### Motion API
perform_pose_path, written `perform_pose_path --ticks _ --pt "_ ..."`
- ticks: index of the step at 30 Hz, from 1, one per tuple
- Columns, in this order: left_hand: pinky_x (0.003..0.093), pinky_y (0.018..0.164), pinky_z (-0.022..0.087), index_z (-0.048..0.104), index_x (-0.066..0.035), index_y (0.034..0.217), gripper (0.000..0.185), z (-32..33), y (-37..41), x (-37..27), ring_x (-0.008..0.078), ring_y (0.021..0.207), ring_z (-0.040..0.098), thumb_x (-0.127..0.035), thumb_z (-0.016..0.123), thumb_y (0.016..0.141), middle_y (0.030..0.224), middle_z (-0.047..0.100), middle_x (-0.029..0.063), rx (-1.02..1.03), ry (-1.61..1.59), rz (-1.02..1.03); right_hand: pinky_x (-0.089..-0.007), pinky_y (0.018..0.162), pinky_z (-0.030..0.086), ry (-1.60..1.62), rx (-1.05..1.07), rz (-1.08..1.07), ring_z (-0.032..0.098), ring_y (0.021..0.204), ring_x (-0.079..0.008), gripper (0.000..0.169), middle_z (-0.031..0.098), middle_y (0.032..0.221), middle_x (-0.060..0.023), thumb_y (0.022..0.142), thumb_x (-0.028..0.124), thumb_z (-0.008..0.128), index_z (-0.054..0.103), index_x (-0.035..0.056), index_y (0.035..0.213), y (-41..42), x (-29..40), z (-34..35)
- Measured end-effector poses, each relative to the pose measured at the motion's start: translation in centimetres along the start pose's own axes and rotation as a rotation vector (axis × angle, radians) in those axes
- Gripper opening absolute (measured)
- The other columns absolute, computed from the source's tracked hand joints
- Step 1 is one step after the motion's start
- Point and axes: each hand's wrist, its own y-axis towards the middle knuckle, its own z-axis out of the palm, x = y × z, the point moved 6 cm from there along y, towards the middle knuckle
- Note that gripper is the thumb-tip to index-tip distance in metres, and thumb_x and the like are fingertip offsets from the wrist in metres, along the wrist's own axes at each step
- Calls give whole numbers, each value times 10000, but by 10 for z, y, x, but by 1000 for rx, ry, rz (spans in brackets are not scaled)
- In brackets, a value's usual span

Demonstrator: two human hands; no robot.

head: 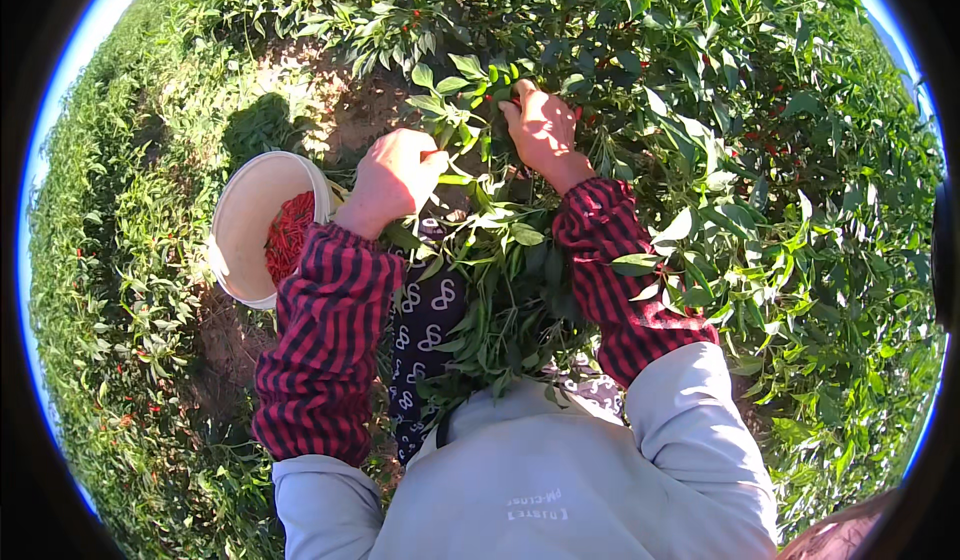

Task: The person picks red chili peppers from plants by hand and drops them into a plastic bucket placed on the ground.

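Observation:
Chili pepper plants (480, 222) with green leaves stand close before me and against my legs. My left hand (397, 177), its back up, is closed at a leafy stem left of the middle; the fingers partly hide what they touch. My right hand (543, 121) reaches into the foliage, with red chili at its fingers, partly hidden by leaves. Whether that hand grips the chili is not plain. A white plastic bucket (244, 222) stands beside my left forearm, and small red chilies (289, 237) lie in it.
Dense chili plants (810, 207) with scattered red fruit stretch along the right, and more rows (112, 260) lie on the left. Bare soil (367, 106) shows past the bucket. At the lower right edge is a pinkish, blurred shape (847, 530).

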Motion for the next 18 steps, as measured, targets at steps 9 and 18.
perform_pose_path --ticks 9,18 --pt "328 503 400 563 -18 843 128 53 -56 -18 194 509 507 -92 630 762 580 523 96 -21 -334 -385 -435 648 454 193 -29 36 571 758 -400 234 604 781 -216 801 216 572 588 -16 775 11 -43 18" --pt "325 562 422 556 -38 831 91 59 -56 -21 220 600 537 -58 610 761 697 561 94 -94 -325 -338 -264 559 404 824 38 416 523 620 -94 194 566 645 -41 832 151 568 626 -33 848 -3 -94 29"
